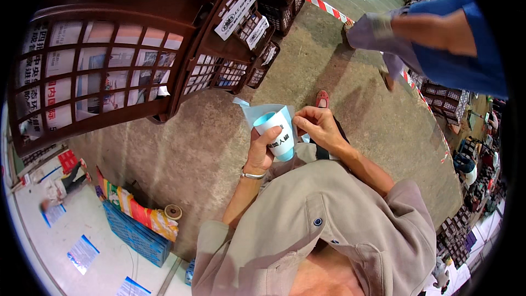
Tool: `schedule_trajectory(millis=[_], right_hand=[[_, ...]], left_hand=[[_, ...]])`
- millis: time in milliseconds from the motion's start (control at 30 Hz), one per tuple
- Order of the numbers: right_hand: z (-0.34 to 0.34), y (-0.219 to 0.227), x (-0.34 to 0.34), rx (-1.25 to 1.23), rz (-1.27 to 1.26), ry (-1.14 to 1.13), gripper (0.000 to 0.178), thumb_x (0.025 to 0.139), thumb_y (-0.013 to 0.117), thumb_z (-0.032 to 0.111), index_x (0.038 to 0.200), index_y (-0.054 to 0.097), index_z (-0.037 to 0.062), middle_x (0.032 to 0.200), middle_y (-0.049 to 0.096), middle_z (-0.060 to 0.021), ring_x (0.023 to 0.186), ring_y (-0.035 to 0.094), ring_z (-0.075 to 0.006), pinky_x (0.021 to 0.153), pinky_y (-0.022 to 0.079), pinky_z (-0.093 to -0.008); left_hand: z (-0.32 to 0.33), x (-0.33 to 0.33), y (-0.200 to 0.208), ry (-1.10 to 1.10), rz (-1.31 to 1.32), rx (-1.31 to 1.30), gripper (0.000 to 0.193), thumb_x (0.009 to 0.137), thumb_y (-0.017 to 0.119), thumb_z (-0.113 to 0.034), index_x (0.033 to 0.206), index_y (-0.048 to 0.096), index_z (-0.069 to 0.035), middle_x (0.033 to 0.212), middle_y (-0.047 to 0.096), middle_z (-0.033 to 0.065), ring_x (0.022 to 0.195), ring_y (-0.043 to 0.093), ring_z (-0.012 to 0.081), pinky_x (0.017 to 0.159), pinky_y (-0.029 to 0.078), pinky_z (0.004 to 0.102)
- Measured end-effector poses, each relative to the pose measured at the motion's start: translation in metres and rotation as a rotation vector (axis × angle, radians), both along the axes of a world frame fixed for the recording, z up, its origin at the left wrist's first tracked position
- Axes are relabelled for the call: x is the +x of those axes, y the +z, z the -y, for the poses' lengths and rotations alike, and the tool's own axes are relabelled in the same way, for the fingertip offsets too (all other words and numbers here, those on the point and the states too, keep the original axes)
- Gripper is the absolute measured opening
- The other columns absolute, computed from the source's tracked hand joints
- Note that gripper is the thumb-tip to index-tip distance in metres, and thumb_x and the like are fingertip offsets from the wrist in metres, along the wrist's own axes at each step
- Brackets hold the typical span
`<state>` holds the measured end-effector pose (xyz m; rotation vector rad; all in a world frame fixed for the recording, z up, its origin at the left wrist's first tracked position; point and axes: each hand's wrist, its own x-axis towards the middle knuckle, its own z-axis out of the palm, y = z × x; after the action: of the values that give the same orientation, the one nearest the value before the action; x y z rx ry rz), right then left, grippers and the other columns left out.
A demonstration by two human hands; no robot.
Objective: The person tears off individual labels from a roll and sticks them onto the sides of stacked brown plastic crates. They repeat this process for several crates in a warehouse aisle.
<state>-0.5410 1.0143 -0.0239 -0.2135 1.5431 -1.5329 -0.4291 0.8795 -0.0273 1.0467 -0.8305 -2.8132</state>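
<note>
My left hand [259, 151] is wrapped round a light-blue cone-shaped tube [286, 155], held tilted in front of my body. A white label with black print [283, 141] curves around the tube's side, under my left thumb. Behind the tube's wide end a thin, pale translucent sheet [253, 111] sticks out, with a light-blue tip. My right hand [318, 126] is closed in a pinch at the right edge of the white label. Its fingertips partly hide what lies between them.
Brown plastic crates [101, 71] with printed paper inside stand stacked at upper left. Another person in blue [457, 44] is at upper right, near red-and-white tape [326, 6] on the concrete floor [192, 131]. A blue flat box [134, 233] and wooden spool [173, 212] lie lower left.
</note>
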Motion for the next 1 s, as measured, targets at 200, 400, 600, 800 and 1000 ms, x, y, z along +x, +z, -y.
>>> schedule_trajectory(millis=[200, 400, 600, 800, 1000], right_hand=[[0.005, -0.009, 0.008, -0.007, 0.030, -0.140, 0.017, 0.085, 0.053, 0.008, 0.088, 0.060, -0.0076, 0.070, 0.058, -0.0007, 0.060, 0.052, -0.0056, 0.053, 0.043, -0.0199], [-0.015, -0.015, -0.012, 0.030, 0.592, -0.433, 0.003, 0.080, 0.055, 0.009, 0.079, 0.055, 0.0067, 0.068, 0.052, 0.0019, 0.059, 0.052, -0.0088, 0.053, 0.044, -0.0227], [-0.036, -0.028, -0.063, -0.184, 0.415, -0.844, 0.011, 0.084, 0.051, 0.010, 0.090, 0.056, 0.0027, 0.079, 0.060, -0.0018, 0.065, 0.058, -0.0091, 0.054, 0.047, -0.0210], [0.044, 0.059, -0.114, -0.432, -0.405, -1.116, 0.021, 0.088, 0.051, 0.008, 0.105, 0.058, -0.0033, 0.089, 0.059, -0.0012, 0.075, 0.055, -0.0068, 0.068, 0.048, -0.0220], [0.134, 0.149, -0.115, -0.293, -1.156, -1.080, 0.023, 0.085, 0.054, 0.003, 0.106, 0.060, -0.0033, 0.088, 0.065, -0.0058, 0.070, 0.057, -0.0054, 0.062, 0.047, -0.0208]], left_hand=[[0.002, 0.007, -0.005, 0.037, 0.087, -0.089, 0.039, 0.073, 0.067, -0.010, 0.109, 0.053, -0.004, 0.098, 0.060, 0.0033, 0.088, 0.058, 0.0150, 0.077, 0.048, 0.0300], [0.039, 0.047, -0.023, 0.290, 0.259, 0.143, 0.031, 0.073, 0.067, -0.010, 0.101, 0.056, -0.003, 0.091, 0.063, 0.0063, 0.081, 0.062, 0.0190, 0.073, 0.054, 0.0335], [0.062, 0.087, -0.026, 0.426, 0.293, 0.028, 0.029, 0.074, 0.066, -0.012, 0.099, 0.055, -0.003, 0.090, 0.063, 0.0073, 0.081, 0.061, 0.0212, 0.074, 0.053, 0.0379], [0.062, 0.089, -0.024, 0.432, 0.365, -0.018, 0.028, 0.073, 0.067, -0.013, 0.098, 0.056, -0.004, 0.085, 0.061, 0.0047, 0.078, 0.060, 0.0184, 0.072, 0.053, 0.0348], [0.060, 0.089, -0.031, 0.372, 0.270, -0.012, 0.029, 0.073, 0.066, -0.013, 0.099, 0.056, -0.006, 0.088, 0.061, 0.0037, 0.079, 0.060, 0.0174, 0.072, 0.052, 0.0335]])
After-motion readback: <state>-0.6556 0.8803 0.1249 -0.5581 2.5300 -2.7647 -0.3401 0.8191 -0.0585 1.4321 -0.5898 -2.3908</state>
